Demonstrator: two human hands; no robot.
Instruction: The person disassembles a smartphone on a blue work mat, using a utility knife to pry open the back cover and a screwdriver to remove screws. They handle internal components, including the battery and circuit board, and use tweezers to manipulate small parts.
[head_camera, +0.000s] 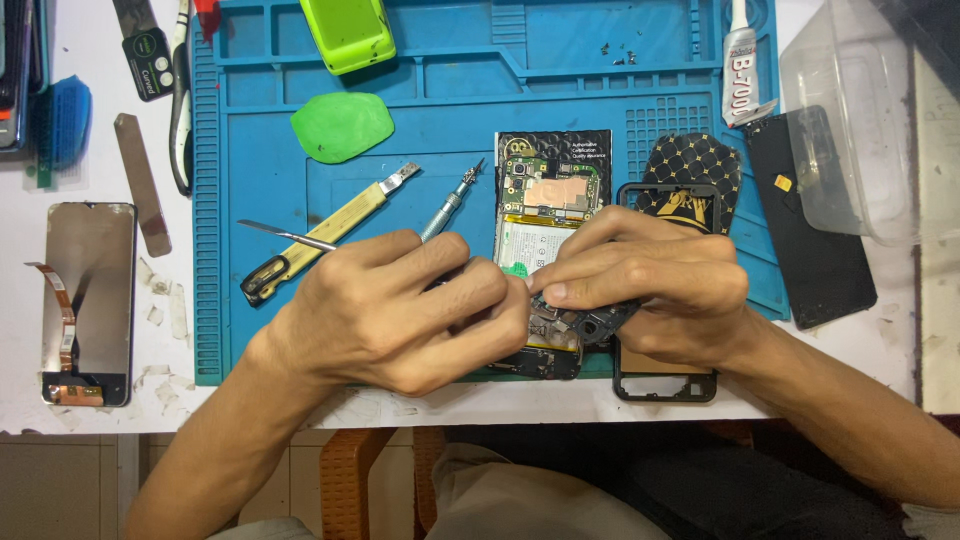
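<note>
An opened phone (545, 215) lies on the blue work mat (420, 190), its circuit board and battery showing. My left hand (400, 310) is curled over the phone's lower end and holds a small screwdriver (450, 203) whose tip points up and away. My right hand (655, 280) pinches a small dark plastic cover piece (590, 322) against the phone's lower half. What lies under both hands is hidden.
On the mat: a green pick (342, 126), a green box (348, 32), a yellow-handled scraper (330, 230), thin tweezers (285, 236). A black frame (665, 385) and patterned case (695, 180) sit right. A screen panel (88, 300) lies left, a glue tube (740, 65) and clear tub (860, 130) far right.
</note>
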